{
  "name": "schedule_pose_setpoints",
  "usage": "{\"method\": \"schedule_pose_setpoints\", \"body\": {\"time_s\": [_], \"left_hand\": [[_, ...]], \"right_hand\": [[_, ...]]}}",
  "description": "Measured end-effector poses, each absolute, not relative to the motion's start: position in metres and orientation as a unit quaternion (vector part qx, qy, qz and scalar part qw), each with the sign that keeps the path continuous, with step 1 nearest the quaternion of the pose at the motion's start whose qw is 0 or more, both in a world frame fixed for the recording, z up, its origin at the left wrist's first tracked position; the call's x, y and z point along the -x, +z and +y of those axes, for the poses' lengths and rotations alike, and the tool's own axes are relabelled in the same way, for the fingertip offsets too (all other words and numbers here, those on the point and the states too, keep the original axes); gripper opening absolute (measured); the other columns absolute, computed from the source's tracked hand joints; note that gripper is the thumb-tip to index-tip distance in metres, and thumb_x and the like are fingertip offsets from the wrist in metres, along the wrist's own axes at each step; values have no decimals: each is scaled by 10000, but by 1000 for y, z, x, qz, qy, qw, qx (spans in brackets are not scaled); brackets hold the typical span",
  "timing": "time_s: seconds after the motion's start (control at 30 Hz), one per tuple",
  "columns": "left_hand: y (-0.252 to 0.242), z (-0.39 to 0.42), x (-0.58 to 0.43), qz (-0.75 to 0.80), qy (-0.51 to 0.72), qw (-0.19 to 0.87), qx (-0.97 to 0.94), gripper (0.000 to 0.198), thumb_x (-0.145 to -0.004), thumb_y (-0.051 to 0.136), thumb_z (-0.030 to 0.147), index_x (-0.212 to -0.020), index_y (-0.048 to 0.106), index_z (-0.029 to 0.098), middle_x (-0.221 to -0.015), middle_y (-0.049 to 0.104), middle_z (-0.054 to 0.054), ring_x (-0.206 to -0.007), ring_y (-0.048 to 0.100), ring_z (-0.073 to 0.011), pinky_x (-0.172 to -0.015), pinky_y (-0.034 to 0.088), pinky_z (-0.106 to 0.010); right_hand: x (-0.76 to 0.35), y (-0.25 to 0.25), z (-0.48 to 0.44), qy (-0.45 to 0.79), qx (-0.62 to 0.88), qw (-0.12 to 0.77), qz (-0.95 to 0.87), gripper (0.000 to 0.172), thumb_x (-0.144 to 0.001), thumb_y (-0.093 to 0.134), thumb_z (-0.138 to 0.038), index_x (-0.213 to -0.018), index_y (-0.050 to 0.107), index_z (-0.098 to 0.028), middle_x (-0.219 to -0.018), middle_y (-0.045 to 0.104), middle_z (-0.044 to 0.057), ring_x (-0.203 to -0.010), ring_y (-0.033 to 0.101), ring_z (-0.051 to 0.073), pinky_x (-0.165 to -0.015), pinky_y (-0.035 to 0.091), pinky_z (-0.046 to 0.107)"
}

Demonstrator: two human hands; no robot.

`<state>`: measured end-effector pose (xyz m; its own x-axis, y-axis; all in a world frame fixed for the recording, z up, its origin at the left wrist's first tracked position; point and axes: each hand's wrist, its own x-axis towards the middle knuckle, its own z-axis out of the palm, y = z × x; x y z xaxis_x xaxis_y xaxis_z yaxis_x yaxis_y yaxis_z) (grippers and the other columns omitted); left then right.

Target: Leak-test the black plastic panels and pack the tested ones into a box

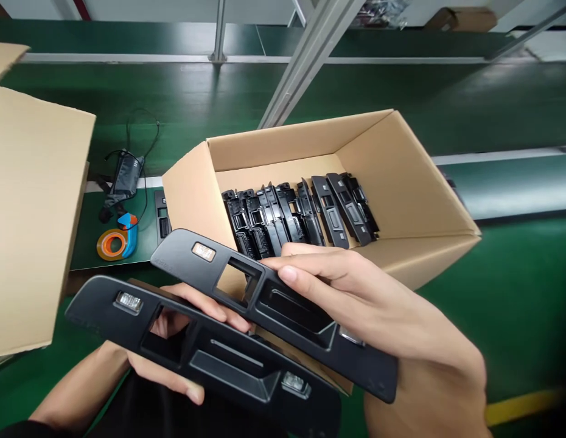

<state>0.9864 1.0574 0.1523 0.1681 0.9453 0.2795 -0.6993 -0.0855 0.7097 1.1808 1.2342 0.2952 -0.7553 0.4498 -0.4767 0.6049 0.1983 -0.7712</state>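
Note:
My left hand (162,371) is closed around a black plastic handle panel (232,368), thumb in front and fingers behind its upper edge. The panel has a square cutout, a long recess and two small clear lamps. My right hand (369,304) grips a similar black panel (260,304) by its top edge, just above and behind the first, both tilted down to the right. My left fingertips lie between the panels; whether they touch the upper one I cannot tell. Beyond them, an open cardboard box (406,182) holds a row of several black panels (287,213).
Another large cardboard box (31,213) stands at the left. On the green surface lie an orange tape roll (103,246) with a blue part, a dark pouch (128,173) with a cord, and another panel (160,213). A slanted metal post (305,67) rises behind the open box.

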Motion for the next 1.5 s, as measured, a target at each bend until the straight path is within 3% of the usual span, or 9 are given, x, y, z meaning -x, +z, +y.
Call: {"method": "schedule_pose_setpoints", "body": {"time_s": [0.2,0.47,0.67,1.07,1.2,1.5], "left_hand": [[154,1061,-985,145,631,649,-399,810,-738,965,118,-1456,622,268,-1416,766,-90,-1313,731,-318,-1123,591,-479],[149,1059,-988,158,636,651,-382,824,-714,1010,380,-1439,630,287,-1375,787,-97,-1255,759,-366,-1072,623,-489],[161,1059,-984,184,620,660,-382,757,-764,979,445,-1431,640,330,-1355,801,-34,-1242,770,-325,-1133,581,-458],[168,1062,-981,185,619,667,-371,753,-741,1003,349,-1414,666,327,-1371,797,1,-1262,762,-289,-1152,570,-407],[167,1064,-983,184,618,667,-373,747,-766,986,280,-1428,643,338,-1392,784,14,-1271,757,-290,-1157,564,-432],[159,1066,-984,204,618,646,-399,689,-779,956,293,-1384,628,302,-1341,796,-56,-1201,788,-346,-1038,637,-504]], "right_hand": [[-1178,295,1235,-563,-357,67,743,576,-1048,528,-696,-907,817,-218,-807,656,40,-748,611,199,-666,503,306],[-1177,293,1236,-565,-368,71,735,620,-1047,516,-708,-715,705,-219,-808,623,47,-737,585,189,-589,469,292],[-1177,291,1235,-581,-368,64,723,631,-1050,522,-698,-656,622,-215,-767,588,26,-677,551,166,-613,475,301],[-1177,288,1235,-608,-376,51,697,620,-1021,577,-711,-669,710,-218,-760,653,38,-667,599,172,-537,472,274],[-1177,282,1235,-628,-372,55,682,498,-977,676,-676,-810,827,-231,-806,710,40,-711,650,193,-597,532,279],[-1180,266,1236,-610,-385,52,691,402,-890,802,-634,-981,885,-251,-821,749,49,-739,686,233,-598,579,304]]}}
